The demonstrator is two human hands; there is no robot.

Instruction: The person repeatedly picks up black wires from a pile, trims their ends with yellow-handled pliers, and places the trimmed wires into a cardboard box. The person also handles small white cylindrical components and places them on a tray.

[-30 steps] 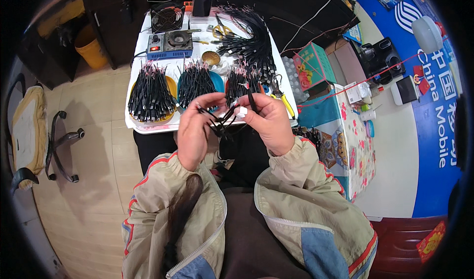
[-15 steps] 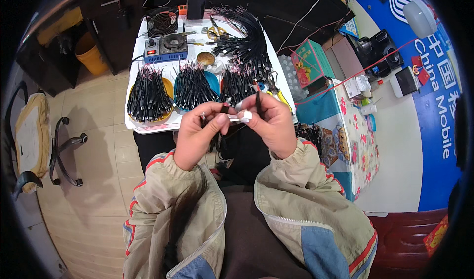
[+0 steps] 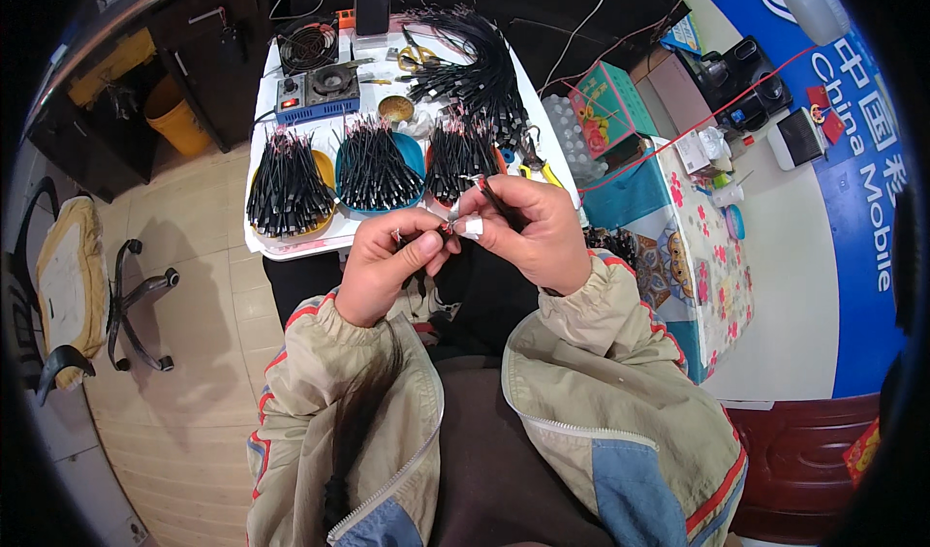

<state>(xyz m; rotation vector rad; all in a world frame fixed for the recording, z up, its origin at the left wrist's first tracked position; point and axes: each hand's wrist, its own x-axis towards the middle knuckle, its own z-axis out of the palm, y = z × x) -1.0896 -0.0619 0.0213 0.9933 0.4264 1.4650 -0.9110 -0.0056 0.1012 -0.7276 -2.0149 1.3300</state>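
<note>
My left hand (image 3: 389,264) and my right hand (image 3: 542,242) meet in front of the table's near edge, both closed in pinches. Between the left thumb and fingers is a thin black cable whose bared, reddish wire end (image 3: 446,228) points toward the right thumb. In the right fingers a second black cable (image 3: 502,205) is gripped, with a red and silvery end showing above them. White tape (image 3: 472,226) wraps the right thumb tip. The fingertips nearly touch, and exactly how the wire ends meet is too small to tell.
On the white table (image 3: 276,249) stand a yellow tray (image 3: 327,171), a blue tray (image 3: 415,152) and a red-rimmed tray (image 3: 500,159), full of black cables. Behind them are a blue soldering pot unit (image 3: 315,103), a fan (image 3: 308,45), yellow scissors (image 3: 417,58), pliers (image 3: 547,171) and a phone (image 3: 372,2).
The two hands have drawn closer, the left wire end now near the taped right thumb. The right-hand cable leans more to the left at its top. The view has shifted slightly.
</note>
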